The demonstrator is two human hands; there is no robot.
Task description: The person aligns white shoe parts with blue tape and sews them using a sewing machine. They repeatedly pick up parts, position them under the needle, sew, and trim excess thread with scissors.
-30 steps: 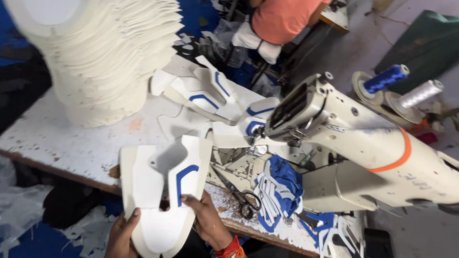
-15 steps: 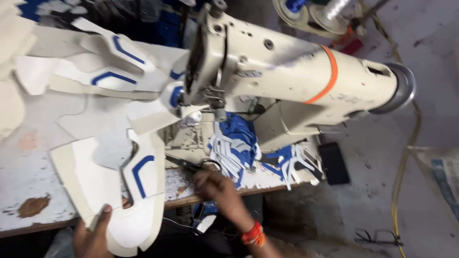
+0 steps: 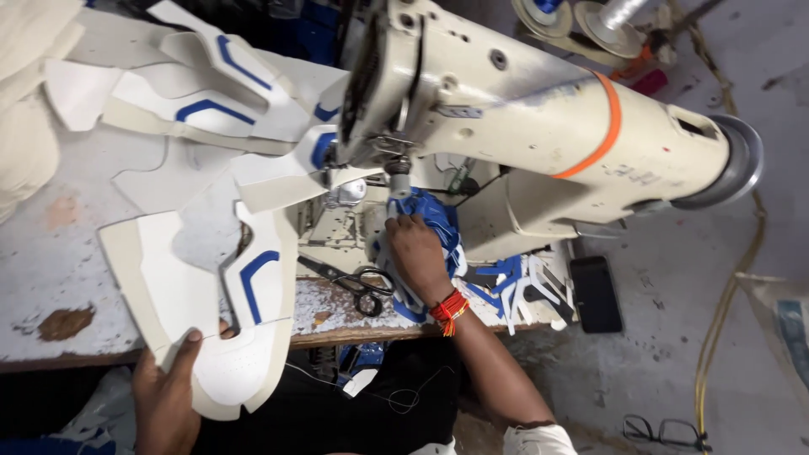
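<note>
Near the left edge, the left hand (image 3: 164, 396) pinches the white shoe upper (image 3: 206, 295) lying on the worktop (image 3: 50, 261). Scissors (image 3: 358, 286) lie beside it. Further right, the right hand (image 3: 417, 257) rests on blue pieces (image 3: 434, 223) under the sewing machine (image 3: 522, 118); its fingers seem curled.

Right hand (image 3: 415, 253): a second ago at the near edge of the white shoe upper panel (image 3: 206, 295), beside the other hand; half a second ago over the scissors (image 3: 358, 285); now farther right, on the pile of blue and white cut pieces (image 3: 438, 227) under the sewing machine (image 3: 522, 118) head.

Left hand (image 3: 168, 396): grip now at the panel's near left edge, thumb on top.

Panel: near end now overhangs the table edge.
</note>
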